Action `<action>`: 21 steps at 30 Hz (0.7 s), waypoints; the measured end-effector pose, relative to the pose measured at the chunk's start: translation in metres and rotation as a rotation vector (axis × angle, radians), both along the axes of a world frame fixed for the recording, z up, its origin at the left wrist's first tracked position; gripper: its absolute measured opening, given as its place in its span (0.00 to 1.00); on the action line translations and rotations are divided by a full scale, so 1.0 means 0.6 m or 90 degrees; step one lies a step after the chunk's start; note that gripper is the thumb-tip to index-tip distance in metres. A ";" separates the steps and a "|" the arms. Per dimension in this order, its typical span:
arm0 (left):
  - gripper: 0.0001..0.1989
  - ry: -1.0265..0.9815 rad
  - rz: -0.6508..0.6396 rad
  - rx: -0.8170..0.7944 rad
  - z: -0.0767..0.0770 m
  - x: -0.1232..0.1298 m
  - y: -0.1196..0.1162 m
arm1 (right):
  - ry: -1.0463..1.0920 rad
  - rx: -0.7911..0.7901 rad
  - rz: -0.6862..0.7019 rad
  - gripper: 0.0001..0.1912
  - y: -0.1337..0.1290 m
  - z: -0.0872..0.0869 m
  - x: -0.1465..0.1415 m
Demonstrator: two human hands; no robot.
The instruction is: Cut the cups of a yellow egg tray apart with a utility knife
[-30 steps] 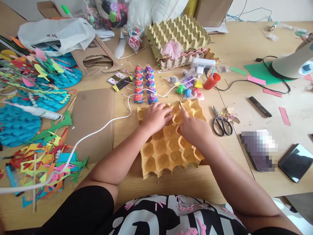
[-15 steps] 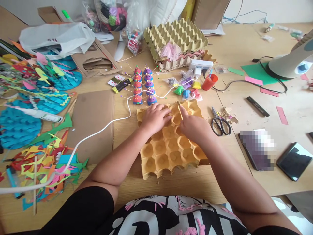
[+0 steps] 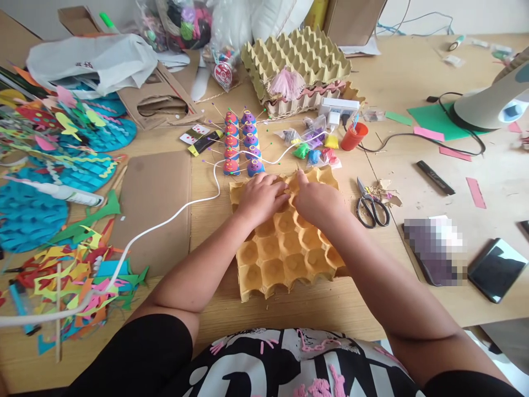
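Observation:
A yellow-orange egg tray lies on the table in front of me, its cups facing up. My left hand rests on the tray's upper left part, palm down, fingers lying over the cups. To its right, my right hand is over the upper middle of the tray, its index finger stretched towards the far edge and the other fingers curled under. Whatever the curled fingers hold is hidden. Beyond the tray stand two rows of small figures, red ones and purple ones, with pins sticking out.
Scissors lie right of the tray, near two phones. Behind are clay packets, a red cup and stacked egg trays. Cardboard and paper scraps lie left. A white cable crosses the table.
My right hand has shifted slightly left, closer to my left hand, and its index finger now reaches the far edge further left. My left hand stays in the same place on the tray.

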State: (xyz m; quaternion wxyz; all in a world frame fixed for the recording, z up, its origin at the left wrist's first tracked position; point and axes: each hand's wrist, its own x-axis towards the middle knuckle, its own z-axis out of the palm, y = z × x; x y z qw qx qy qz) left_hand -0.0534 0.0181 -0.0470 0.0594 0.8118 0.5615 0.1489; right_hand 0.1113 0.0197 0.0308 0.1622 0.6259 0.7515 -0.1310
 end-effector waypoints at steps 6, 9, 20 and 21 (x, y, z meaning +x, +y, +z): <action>0.16 -0.006 -0.006 -0.015 0.001 0.001 0.002 | -0.020 0.001 0.021 0.41 -0.052 0.009 0.018; 0.16 -0.004 -0.005 -0.016 0.000 0.000 0.002 | -0.024 0.004 0.036 0.41 -0.061 0.010 0.025; 0.16 0.012 0.001 -0.014 0.001 0.000 0.002 | -0.014 -0.008 0.020 0.44 -0.034 0.010 0.012; 0.16 0.009 -0.001 -0.009 0.000 0.000 0.002 | -0.013 -0.007 0.018 0.44 -0.036 0.009 0.014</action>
